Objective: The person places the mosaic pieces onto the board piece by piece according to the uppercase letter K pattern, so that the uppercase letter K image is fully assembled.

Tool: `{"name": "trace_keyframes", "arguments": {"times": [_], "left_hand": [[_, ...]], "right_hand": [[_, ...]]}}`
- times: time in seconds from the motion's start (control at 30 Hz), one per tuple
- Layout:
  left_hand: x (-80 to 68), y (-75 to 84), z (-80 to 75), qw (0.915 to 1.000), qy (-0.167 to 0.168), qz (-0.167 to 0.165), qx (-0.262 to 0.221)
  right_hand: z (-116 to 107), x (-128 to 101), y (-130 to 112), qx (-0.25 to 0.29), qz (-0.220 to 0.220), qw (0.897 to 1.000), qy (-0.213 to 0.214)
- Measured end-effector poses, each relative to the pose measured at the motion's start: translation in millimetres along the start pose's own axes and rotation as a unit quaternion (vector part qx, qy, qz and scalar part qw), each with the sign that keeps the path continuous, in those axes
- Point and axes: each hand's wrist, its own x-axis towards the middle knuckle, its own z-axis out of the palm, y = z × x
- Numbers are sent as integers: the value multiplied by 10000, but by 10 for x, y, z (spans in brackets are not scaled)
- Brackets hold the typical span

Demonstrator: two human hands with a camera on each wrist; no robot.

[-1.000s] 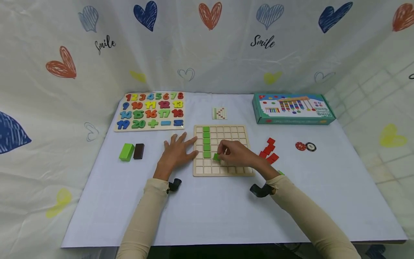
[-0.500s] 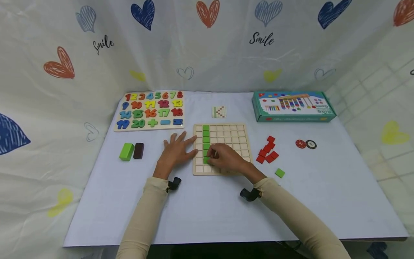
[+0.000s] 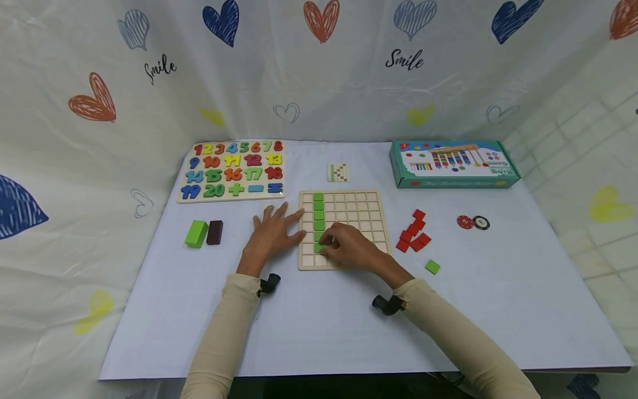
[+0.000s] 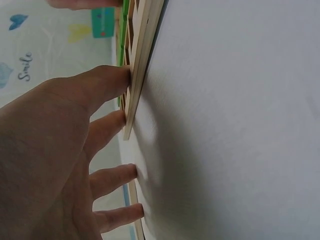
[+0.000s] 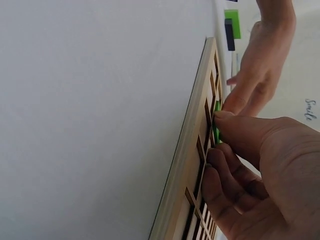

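Observation:
A wooden grid board [image 3: 344,192] lies on the table with a column of green square tiles [image 3: 318,216] in its second column from the left. My right hand [image 3: 351,246] pinches a green tile [image 5: 217,122] at the lower end of that column, its fingers curled and partly hiding the tile. In the right wrist view the thumb lies on the tile, right at a cell of the grid. My left hand [image 3: 271,234] rests with spread, fairly straight fingers at the board's left side. Its thumb and index fingertip touch the board's edge [image 4: 136,92] in the left wrist view.
Right of the board lie several red tiles [image 3: 412,230] and one loose green tile [image 3: 432,267]. Farther right are two round tokens [image 3: 465,222]. A number puzzle [image 3: 231,170], a patterned card [image 3: 339,172] and a teal box [image 3: 453,164] stand behind. Two blocks [image 3: 196,234] lie left.
My right hand has moved left with the green tile, from beside the green column to its lower end. Over the last half second it barely moves. The left hand stays put.

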Motion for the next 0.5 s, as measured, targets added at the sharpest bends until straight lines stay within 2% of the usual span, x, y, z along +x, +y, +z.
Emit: {"name": "trace_keyframes", "arguments": {"times": [0.5], "left_hand": [[8, -5, 8, 10000, -34, 7, 37]], "right_hand": [[11, 8, 40, 429, -22, 9988, 244]]}}
